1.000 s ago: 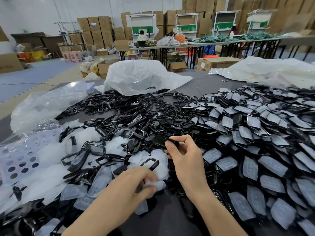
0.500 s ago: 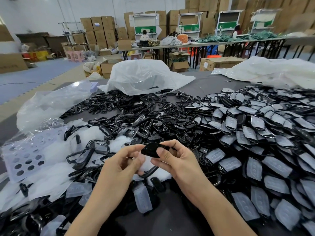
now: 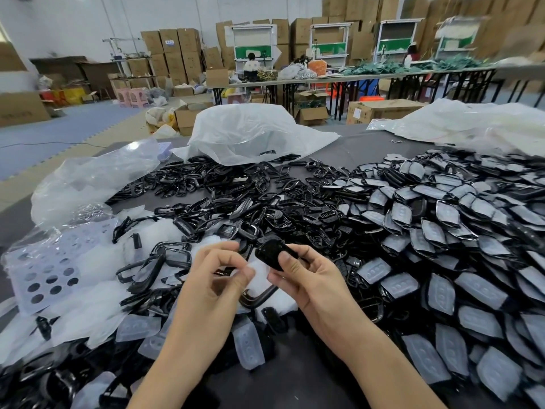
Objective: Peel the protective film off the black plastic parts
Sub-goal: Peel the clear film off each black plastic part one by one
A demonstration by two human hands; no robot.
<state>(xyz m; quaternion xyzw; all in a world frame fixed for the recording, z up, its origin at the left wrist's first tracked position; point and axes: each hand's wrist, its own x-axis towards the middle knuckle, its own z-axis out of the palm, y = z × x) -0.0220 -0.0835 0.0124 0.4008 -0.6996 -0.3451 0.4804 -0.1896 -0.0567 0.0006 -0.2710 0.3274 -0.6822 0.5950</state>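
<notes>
- I am holding one black plastic part point(image 3: 269, 252) up in the right hand point(image 3: 312, 281), just below the centre of the frame. The thumb and curled fingers are pinching it by its near end, and the face turned towards me is showing bare black.
- The left hand point(image 3: 212, 281) is hovering just beside it on the left, not touching the part. Its fingers are curled and the thumb is meeting the forefinger tip. I cannot tell whether a film is being pinched there, because pale peeled films point(image 3: 88, 305) are lying right behind the fingertips.
- The film-covered parts point(image 3: 442, 231) are filling the whole right side of the frame in a deep heap, each one wearing its milky cover, so I am judging that the greater share of the work is waiting.
- The bare black frames point(image 3: 224, 184) are spreading across the centre and upper middle of the table point(image 3: 362, 146), and loose films are piling up at lower left. I am reading that as a fair batch already done.
- I am judging that the part in hand is either stripped or at the very end of its peel, and looking ready for the bare pile.
- A white plastic bag point(image 3: 250, 134) is slumping at upper centre, and a perforated sheet point(image 3: 44, 270) is lying at the left edge.
</notes>
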